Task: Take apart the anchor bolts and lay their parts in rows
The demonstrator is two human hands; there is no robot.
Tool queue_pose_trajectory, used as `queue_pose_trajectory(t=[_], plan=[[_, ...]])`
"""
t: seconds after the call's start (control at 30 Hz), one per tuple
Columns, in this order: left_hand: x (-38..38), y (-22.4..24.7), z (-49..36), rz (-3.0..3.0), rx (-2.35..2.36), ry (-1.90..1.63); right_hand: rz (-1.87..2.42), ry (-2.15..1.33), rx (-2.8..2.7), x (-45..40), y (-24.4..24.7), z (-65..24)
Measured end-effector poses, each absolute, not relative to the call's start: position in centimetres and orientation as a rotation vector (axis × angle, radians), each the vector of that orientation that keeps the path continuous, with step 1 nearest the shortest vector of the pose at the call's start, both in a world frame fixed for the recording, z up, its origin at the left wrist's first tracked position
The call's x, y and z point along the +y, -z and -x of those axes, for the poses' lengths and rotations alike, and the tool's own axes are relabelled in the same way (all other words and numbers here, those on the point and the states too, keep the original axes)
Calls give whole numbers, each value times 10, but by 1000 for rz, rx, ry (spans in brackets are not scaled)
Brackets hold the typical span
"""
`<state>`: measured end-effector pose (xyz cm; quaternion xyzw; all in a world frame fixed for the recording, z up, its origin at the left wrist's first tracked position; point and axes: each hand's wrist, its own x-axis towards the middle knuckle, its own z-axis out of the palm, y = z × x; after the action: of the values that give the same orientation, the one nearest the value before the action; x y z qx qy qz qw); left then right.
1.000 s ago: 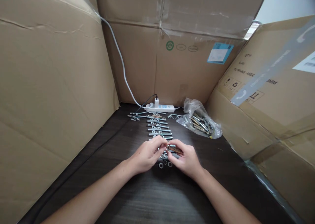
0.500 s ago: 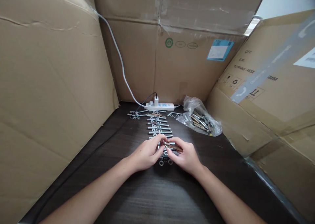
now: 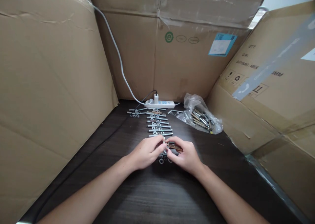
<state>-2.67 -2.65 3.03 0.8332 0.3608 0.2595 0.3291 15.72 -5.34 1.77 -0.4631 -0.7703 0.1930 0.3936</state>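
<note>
My right hand [image 3: 185, 154] is closed around a brass-coloured expansion bolt [image 3: 174, 147], its end pointing left toward my other hand. The fingers of my left hand [image 3: 149, 152] pinch a small silver metal piece [image 3: 164, 140] at that end; whether it is a nut or a washer I cannot tell. Both hands are just above the table, fingertips almost meeting. A few nuts and washers [image 3: 161, 161] lie below my fingers, partly hidden by them. Beyond my hands, silver bolts [image 3: 160, 130] lie crosswise in a column with nuts and washers among them.
A clear plastic bag [image 3: 194, 101] of more bolts lies at the back right. Behind the column sits a white power strip [image 3: 167, 104] with a charger plugged in. A black cable [image 3: 98, 144] runs along the left. Cardboard boxes [image 3: 137, 63] wall the dark table [image 3: 147, 197] on three sides.
The view has tilted and shifted slightly. My left fingers have moved a little at the end of the expansion bolt, and the small silver piece now shows between them. My right hand keeps its hold.
</note>
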Motion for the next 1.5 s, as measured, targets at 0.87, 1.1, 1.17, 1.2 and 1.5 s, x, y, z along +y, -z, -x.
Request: queue_pose_trajectory(t=[0.87, 1.1, 1.17, 1.2, 1.5], plan=[[-34, -30, 12, -919, 792, -616, 1177, -428, -2052, -50, -16, -160], [-31, -26, 15, -880, 749, -575, 1219, -436, -2031, -48, -13, -161], [-30, -24, 16, -871, 735, -563, 1233, -441, -2010, -48, -12, -161], [-30, -24, 16, -871, 730, -559, 1239, -444, -2000, -48, -12, -161], [-30, -26, 18, -844, 698, -495, 1252, -472, -1966, -49, -16, -159]])
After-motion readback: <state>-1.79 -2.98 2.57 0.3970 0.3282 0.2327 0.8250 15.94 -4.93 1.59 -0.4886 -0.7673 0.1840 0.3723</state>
